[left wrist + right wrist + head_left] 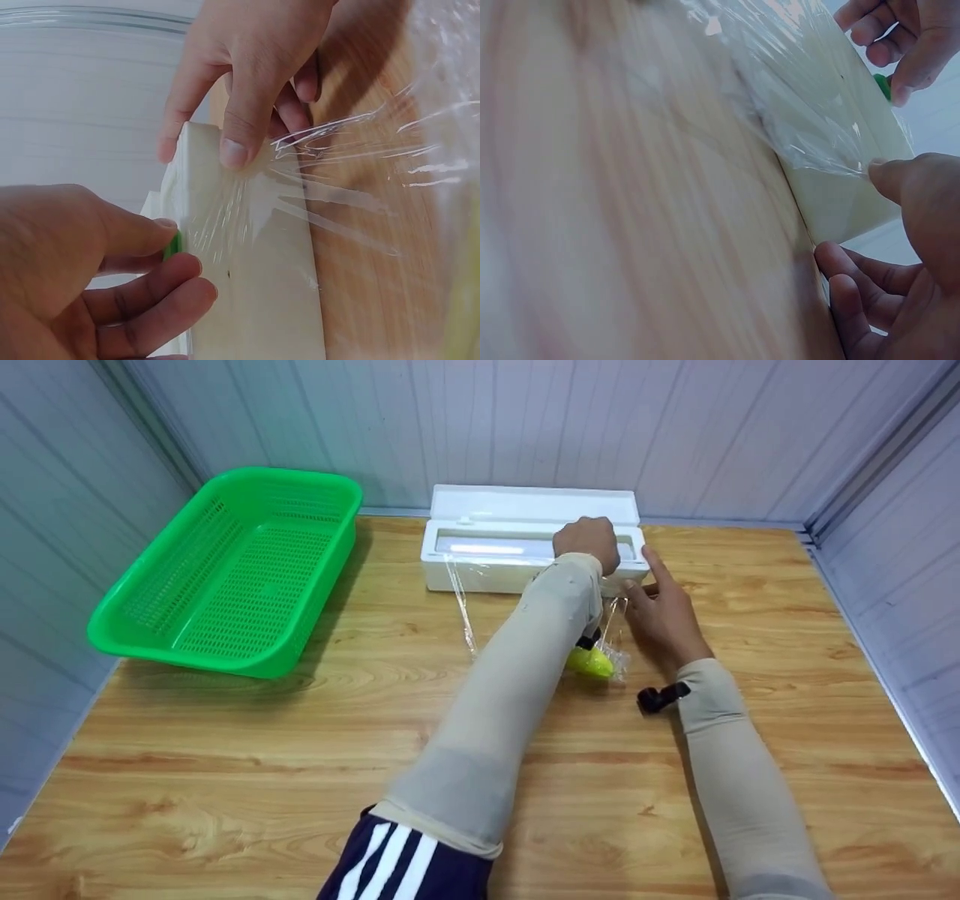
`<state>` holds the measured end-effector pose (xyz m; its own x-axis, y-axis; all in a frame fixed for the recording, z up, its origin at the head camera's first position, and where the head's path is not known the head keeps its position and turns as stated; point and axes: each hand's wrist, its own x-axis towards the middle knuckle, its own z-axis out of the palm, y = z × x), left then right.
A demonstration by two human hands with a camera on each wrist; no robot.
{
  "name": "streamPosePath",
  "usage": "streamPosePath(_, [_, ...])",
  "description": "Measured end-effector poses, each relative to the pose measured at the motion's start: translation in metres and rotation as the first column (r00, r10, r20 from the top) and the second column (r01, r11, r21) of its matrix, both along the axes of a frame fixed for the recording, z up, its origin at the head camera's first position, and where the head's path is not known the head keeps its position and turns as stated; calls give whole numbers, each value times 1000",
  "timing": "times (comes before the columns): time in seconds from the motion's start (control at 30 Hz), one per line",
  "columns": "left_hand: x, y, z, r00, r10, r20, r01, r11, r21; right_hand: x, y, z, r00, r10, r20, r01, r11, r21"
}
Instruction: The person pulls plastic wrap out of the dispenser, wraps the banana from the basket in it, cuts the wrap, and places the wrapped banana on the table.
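Observation:
A white cling film dispenser box lies on the table with its lid raised. My left hand reaches across to its right part and pinches a small green slider at the top edge. My right hand grips the box's right end, the thumb pressing on the front face where the film bunches and the fingers round the end. Clear cling film stretches from the box toward me, creased near the right thumb. Beneath the left forearm, a yellow-green item lies in the film, partly hidden.
A green perforated plastic basket stands at the left of the wooden table. Behind the box rises a pale panelled wall, with more panels along both sides.

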<state>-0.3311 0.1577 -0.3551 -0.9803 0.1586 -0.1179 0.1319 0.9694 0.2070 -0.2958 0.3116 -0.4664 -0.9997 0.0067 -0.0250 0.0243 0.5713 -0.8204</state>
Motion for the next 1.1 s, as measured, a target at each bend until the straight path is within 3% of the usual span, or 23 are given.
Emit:
streamPosePath(0.27, [-1,-1,4,1000,11,8,-11,1000,22,0,-1,1,1000,-7,-4,7,996,-89])
streamPosePath(0.5, [-3,-4,2,1000,10,24,-11,999,31,-3,1,0,995,34,-98,-27,997,74])
streamPosePath(0.73, [-3,-12,2,999,-1,37,-2,998,69,-2,5,-2,998,12,-58,-10,999,42])
streamPosePath(0.9, [-6,-21,-3,994,-105,10,105,994,22,-1,5,-5,999,1,-44,0,1000,16])
streamPosePath(1.1, [-16,-38,-6,957,-288,-22,287,957,-47,-1,2,-7,998,0,-59,2,999,34])
